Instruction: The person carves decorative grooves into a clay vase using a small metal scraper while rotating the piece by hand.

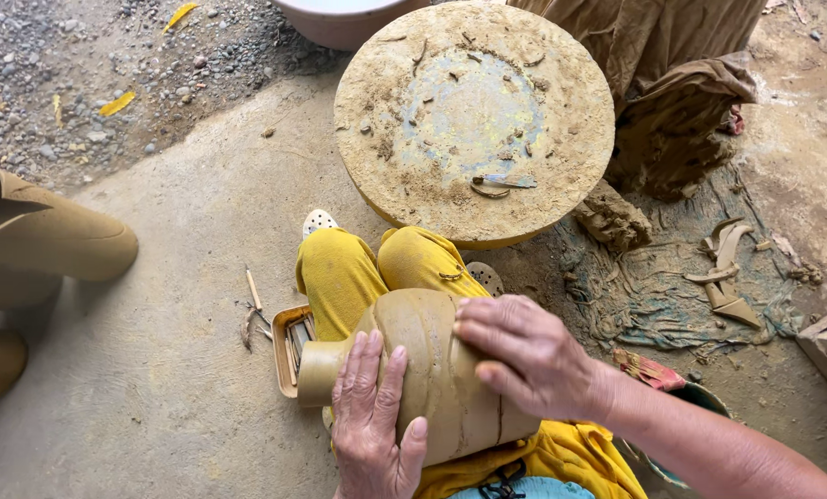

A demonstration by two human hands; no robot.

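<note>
Holding soft tan clay jug [432, 370] on my yellow lap, just below round muddy wheel [473, 120]. My left hand [373, 420] cupping neck side, my right hand [524, 356] lying flat on belly. Pressing hard could dent wet wall. Jug could roll off lap.
</note>
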